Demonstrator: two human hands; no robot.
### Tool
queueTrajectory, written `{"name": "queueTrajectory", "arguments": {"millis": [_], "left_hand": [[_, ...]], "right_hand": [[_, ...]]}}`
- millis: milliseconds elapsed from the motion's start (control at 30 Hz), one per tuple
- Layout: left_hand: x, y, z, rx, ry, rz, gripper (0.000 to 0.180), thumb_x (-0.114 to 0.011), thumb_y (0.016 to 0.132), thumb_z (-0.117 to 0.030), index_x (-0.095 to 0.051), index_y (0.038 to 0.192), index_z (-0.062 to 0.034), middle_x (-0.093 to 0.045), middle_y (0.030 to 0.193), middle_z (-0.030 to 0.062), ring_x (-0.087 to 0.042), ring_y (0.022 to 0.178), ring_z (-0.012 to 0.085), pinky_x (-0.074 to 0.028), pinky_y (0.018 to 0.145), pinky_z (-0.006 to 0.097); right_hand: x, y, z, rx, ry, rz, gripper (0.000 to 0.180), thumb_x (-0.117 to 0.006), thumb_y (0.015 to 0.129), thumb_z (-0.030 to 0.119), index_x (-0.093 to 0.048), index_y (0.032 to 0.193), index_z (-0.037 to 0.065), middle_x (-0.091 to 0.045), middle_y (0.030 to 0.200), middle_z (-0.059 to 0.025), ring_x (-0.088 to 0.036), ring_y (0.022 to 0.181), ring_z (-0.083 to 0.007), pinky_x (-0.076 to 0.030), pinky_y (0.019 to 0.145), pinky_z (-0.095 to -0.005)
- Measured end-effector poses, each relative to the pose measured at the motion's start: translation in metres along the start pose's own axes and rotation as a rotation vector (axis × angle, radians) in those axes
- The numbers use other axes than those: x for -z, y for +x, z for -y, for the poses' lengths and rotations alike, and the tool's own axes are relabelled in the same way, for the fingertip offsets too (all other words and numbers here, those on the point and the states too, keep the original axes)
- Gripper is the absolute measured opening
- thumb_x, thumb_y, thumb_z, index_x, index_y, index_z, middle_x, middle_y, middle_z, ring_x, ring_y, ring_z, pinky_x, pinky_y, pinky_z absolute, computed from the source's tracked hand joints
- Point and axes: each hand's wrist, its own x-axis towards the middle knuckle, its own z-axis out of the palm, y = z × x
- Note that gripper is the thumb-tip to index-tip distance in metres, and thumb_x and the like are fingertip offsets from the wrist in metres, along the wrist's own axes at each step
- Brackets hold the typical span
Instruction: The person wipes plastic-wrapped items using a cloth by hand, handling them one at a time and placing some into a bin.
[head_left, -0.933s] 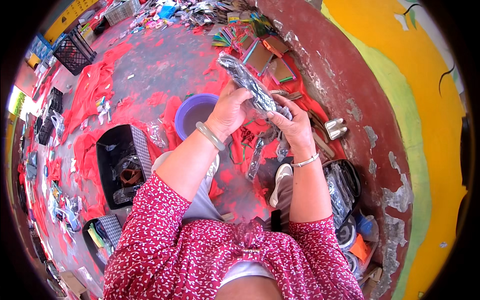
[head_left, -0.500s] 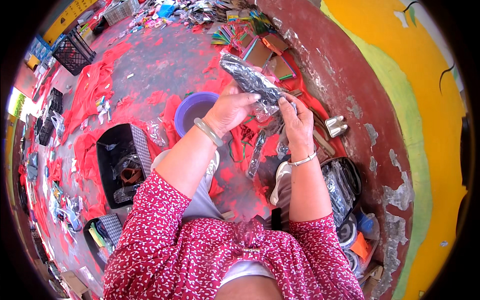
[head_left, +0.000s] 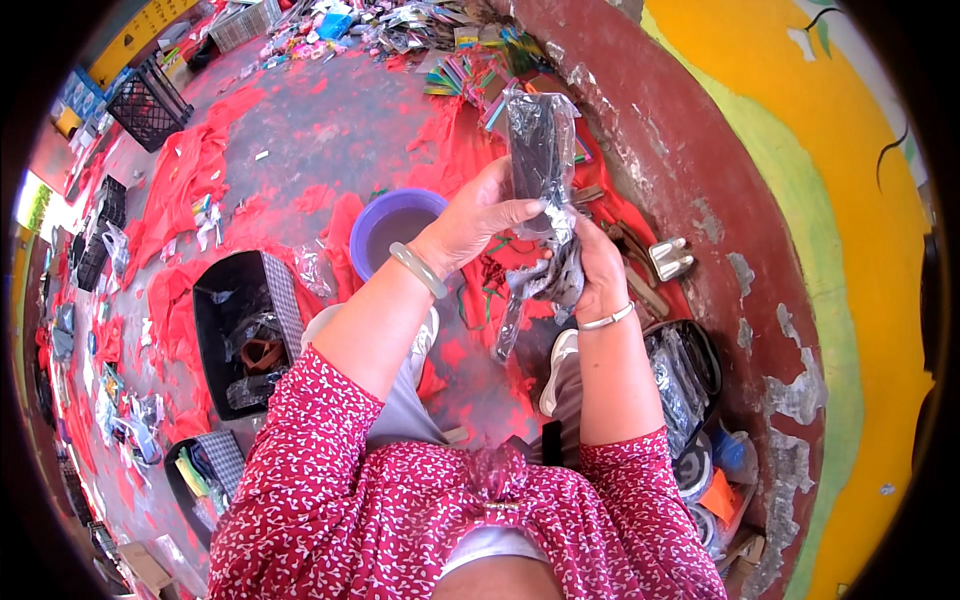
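The left hand (head_left: 475, 218) pinches a black oblong packet in clear crinkled plastic (head_left: 541, 150) above the red-patched grey floor (head_left: 310, 140); the right hand (head_left: 601, 268) grips a crumpled grey cloth (head_left: 562, 277) by its lower end.

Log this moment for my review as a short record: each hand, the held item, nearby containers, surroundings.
Left hand: gripping a clear-wrapped dark object
Right hand: holding a grey cloth at the object's lower end
Held item: elongated, raised; exact kind cannot be told
Containers: purple basin and checkered-sided box to the left; black container with clear-wrapped items to the right
Floor: red cloth lying about
Wall: dark red, peeling, on the right
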Motion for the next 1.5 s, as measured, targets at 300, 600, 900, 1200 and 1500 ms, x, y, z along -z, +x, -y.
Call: {"name": "queueTrajectory", "arguments": {"millis": [300,600,900,1200,1500], "left_hand": [[0.025,0.001,0.017,-0.003,-0.463,-0.396,0.028,-0.060,0.084,-0.014,-0.049,0.107,-0.0012,-0.060,0.098,0.0173,-0.061,0.091,0.0313,-0.052,0.078,0.048],[0.031,-0.001,0.017,0.065,-0.432,-0.439,0.024,-0.061,0.083,-0.011,-0.052,0.102,-0.0013,-0.061,0.090,0.0119,-0.062,0.087,0.0293,-0.052,0.078,0.046],[0.022,-0.003,0.016,0.222,-0.516,-0.271,0.027,-0.058,0.084,-0.012,-0.052,0.109,-0.0017,-0.061,0.099,0.0127,-0.062,0.089,0.0267,-0.050,0.080,0.046],[0.015,-0.004,0.014,0.324,-0.373,-0.237,0.028,-0.055,0.085,-0.009,-0.051,0.112,-0.0039,-0.060,0.095,0.0094,-0.061,0.087,0.0240,-0.053,0.074,0.042],[0.024,-0.009,0.060,0.563,-0.311,-0.260,0.025,-0.056,0.084,-0.006,-0.053,0.107,-0.0007,-0.063,0.093,0.0111,-0.064,0.083,0.0225,-0.053,0.074,0.037]], "right_hand": [[-0.006,-0.005,0.009,0.075,-0.138,0.072,0.039,-0.044,0.093,0.032,-0.051,0.112,-0.001,-0.063,0.088,-0.0126,-0.062,0.072,-0.0203,-0.052,0.063,-0.0333],[0.014,-0.011,0.046,0.406,-0.463,0.014,0.045,-0.036,0.095,0.036,-0.058,0.110,-0.001,-0.061,0.095,-0.0102,-0.056,0.089,-0.0152,-0.044,0.080,-0.0274],[0.016,-0.019,0.057,0.275,-0.399,-0.208,0.045,-0.038,0.094,0.038,-0.061,0.105,0.001,-0.063,0.091,-0.0156,-0.061,0.080,-0.0217,-0.049,0.072,-0.0329],[0.051,-0.011,0.061,0.428,-0.762,-0.492,0.043,-0.045,0.092,0.037,-0.065,0.089,-0.001,-0.065,0.082,-0.0109,-0.059,0.083,-0.0206,-0.046,0.077,-0.0349],[0.033,-0.014,0.062,0.559,0.139,-0.080,0.049,-0.037,0.094,0.042,-0.052,0.116,0.001,-0.057,0.111,-0.0132,-0.055,0.102,-0.0255,-0.044,0.089,-0.0399]]}}
